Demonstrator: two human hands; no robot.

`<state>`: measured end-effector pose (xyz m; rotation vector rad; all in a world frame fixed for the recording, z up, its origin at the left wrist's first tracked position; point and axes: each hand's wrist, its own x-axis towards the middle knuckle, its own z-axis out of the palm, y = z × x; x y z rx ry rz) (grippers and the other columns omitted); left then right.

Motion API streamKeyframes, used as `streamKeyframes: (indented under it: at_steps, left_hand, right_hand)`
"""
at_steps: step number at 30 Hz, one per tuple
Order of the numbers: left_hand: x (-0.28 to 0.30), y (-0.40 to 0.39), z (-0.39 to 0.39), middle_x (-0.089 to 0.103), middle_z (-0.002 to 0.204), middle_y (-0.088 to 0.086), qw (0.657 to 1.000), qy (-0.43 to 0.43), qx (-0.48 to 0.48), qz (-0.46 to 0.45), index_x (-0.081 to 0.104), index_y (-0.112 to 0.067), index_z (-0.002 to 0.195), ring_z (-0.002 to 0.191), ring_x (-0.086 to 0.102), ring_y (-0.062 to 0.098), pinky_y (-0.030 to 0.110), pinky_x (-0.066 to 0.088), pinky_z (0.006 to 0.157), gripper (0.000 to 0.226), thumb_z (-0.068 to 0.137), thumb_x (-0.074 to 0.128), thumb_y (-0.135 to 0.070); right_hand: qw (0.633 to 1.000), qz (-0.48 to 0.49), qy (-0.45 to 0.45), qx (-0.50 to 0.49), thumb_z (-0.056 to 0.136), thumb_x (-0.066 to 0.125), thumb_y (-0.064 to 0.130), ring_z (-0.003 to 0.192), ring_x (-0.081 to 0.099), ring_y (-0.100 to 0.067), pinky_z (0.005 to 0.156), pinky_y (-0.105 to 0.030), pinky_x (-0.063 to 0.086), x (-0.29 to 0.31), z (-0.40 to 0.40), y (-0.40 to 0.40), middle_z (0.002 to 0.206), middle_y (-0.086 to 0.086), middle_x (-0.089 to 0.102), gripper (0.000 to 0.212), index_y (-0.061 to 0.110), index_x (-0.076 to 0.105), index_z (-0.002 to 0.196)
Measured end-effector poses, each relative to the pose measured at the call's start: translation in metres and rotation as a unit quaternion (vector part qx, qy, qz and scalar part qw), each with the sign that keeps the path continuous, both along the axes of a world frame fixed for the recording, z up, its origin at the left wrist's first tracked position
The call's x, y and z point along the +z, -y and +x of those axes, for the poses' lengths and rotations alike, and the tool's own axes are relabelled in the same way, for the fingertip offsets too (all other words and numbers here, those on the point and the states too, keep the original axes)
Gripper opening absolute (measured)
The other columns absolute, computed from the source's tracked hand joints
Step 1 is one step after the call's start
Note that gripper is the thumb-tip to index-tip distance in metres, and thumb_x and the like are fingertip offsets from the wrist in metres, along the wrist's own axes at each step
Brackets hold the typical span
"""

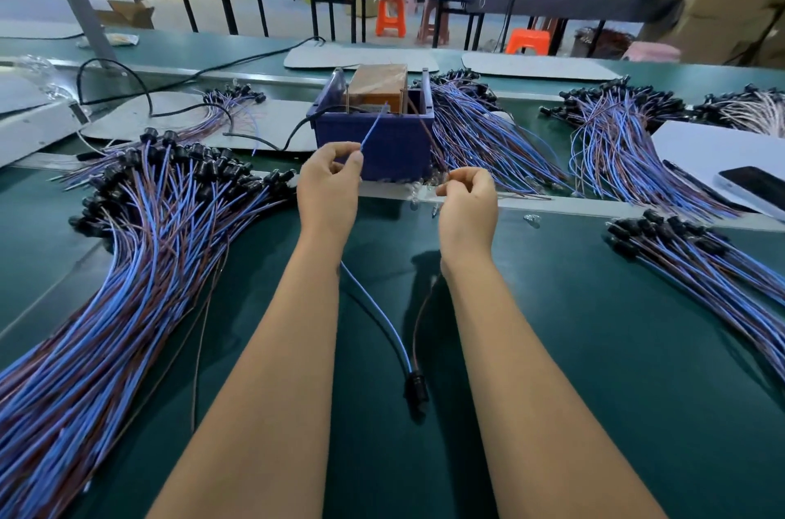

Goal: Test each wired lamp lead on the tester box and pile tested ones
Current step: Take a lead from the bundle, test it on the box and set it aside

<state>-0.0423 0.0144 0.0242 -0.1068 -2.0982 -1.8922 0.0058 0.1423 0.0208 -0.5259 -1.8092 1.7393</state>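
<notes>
While your left hand [329,174] pinches the blue wire [374,130] up at the tester box [374,136] and your right hand [467,189] pinches the brown one [427,132] just in front of it, you're mid-test; the socket [416,389] dangles well below the box. Next, I'd guess: touch both tips to the contacts.

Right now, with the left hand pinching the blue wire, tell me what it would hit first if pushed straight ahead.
Probably the front wall of the blue tester box. The left hand points up and away toward it, with the blue wire already reaching to the box top. Depth is unclear.
</notes>
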Motion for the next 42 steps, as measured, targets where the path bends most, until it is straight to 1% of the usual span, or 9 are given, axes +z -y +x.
streamKeyframes:
  at_steps: [6, 10, 13, 16, 20, 26, 33, 39, 42]
  left_hand:
    - [-0.012, 0.002, -0.015, 0.063, 0.058, -0.009, 0.999, 0.021, 0.021, 0.025, 0.068, -0.024, 0.093, 0.064, 0.059, 0.010, 0.031, 0.050, 0.069, 0.010, 0.095, 0.060, -0.019]
    - [-0.014, 0.010, -0.022, 0.066, 0.057, -0.006, 0.999, 0.008, 0.021, 0.039, 0.071, -0.018, 0.094, 0.060, 0.059, 0.008, 0.028, 0.049, 0.069, 0.006, 0.092, 0.065, -0.017]
    - [-0.013, 0.013, -0.024, 0.067, 0.058, -0.007, 0.999, -0.008, 0.014, 0.044, 0.072, -0.021, 0.094, 0.061, 0.060, 0.008, 0.026, 0.051, 0.069, 0.006, 0.092, 0.067, -0.018]
    - [-0.011, 0.014, -0.023, 0.068, 0.059, -0.007, 0.998, -0.020, 0.017, 0.048, 0.072, -0.020, 0.097, 0.061, 0.057, 0.011, 0.022, 0.049, 0.060, 0.007, 0.092, 0.066, -0.019]
    - [-0.010, 0.014, -0.024, 0.067, 0.058, -0.008, 0.998, -0.025, 0.024, 0.044, 0.072, -0.022, 0.096, 0.059, 0.057, 0.009, 0.021, 0.049, 0.061, 0.008, 0.093, 0.065, -0.019]
    - [-0.012, 0.013, -0.027, 0.067, 0.057, -0.009, 0.998, -0.013, 0.039, 0.051, 0.072, -0.021, 0.098, 0.062, 0.061, 0.005, 0.026, 0.051, 0.071, 0.009, 0.094, 0.064, -0.019]
    - [-0.010, 0.015, -0.027, 0.066, 0.056, -0.009, 0.996, -0.017, 0.050, 0.072, 0.071, -0.020, 0.096, 0.058, 0.061, 0.003, 0.018, 0.048, 0.058, 0.010, 0.094, 0.063, -0.015]
    - [-0.010, 0.015, -0.023, 0.065, 0.059, -0.006, 0.995, -0.019, 0.054, 0.080, 0.072, -0.013, 0.100, 0.055, 0.058, 0.000, 0.014, 0.047, 0.056, 0.012, 0.095, 0.062, -0.013]
    - [-0.010, 0.015, -0.021, 0.065, 0.058, -0.007, 0.995, -0.015, 0.054, 0.081, 0.072, -0.014, 0.099, 0.053, 0.057, -0.001, 0.013, 0.046, 0.057, 0.011, 0.095, 0.062, -0.013]
  right_hand:
    - [0.998, -0.016, -0.052, -0.029, 0.093, 0.056, 0.009, 0.056, 0.043, -0.003, 0.063, -0.026, 0.040, -0.011, -0.020, 0.010, 0.062, 0.015, 0.049, 0.020, 0.025, 0.069, 0.090]
    - [0.998, -0.017, -0.054, -0.030, 0.093, 0.063, 0.014, 0.072, 0.060, 0.004, 0.077, -0.018, 0.050, -0.015, -0.027, 0.010, 0.080, 0.019, 0.065, 0.015, 0.017, 0.075, 0.102]
    - [0.997, -0.017, -0.066, -0.035, 0.092, 0.065, 0.016, 0.081, 0.065, -0.001, 0.080, -0.017, 0.051, -0.016, -0.028, 0.007, 0.088, 0.010, 0.071, 0.015, 0.015, 0.075, 0.103]
    - [0.995, -0.010, -0.085, -0.048, 0.093, 0.065, 0.016, 0.083, 0.065, -0.007, 0.080, -0.020, 0.052, -0.015, -0.027, 0.003, 0.087, 0.009, 0.072, 0.011, 0.019, 0.075, 0.097]
    - [0.995, -0.007, -0.080, -0.064, 0.093, 0.064, 0.019, 0.079, 0.064, -0.005, 0.078, -0.023, 0.053, -0.013, -0.028, -0.002, 0.082, 0.013, 0.069, 0.013, 0.029, 0.070, 0.088]
    - [0.996, 0.001, -0.056, -0.067, 0.094, 0.062, 0.020, 0.081, 0.063, -0.009, 0.079, -0.025, 0.052, -0.014, -0.034, -0.004, 0.090, 0.006, 0.072, 0.012, 0.029, 0.069, 0.090]
    - [0.997, 0.023, -0.033, -0.058, 0.093, 0.062, 0.022, 0.082, 0.063, -0.008, 0.077, -0.024, 0.051, -0.018, -0.036, -0.005, 0.088, 0.008, 0.071, 0.014, 0.022, 0.075, 0.099]
    - [0.997, 0.050, -0.015, -0.063, 0.094, 0.061, 0.024, 0.074, 0.058, -0.004, 0.064, -0.014, 0.040, -0.020, -0.036, -0.005, 0.079, 0.014, 0.065, 0.014, 0.023, 0.074, 0.099]
    - [0.997, 0.057, -0.010, -0.054, 0.093, 0.062, 0.024, 0.073, 0.058, -0.005, 0.067, -0.017, 0.042, -0.020, -0.035, -0.004, 0.076, 0.015, 0.064, 0.013, 0.025, 0.074, 0.097]
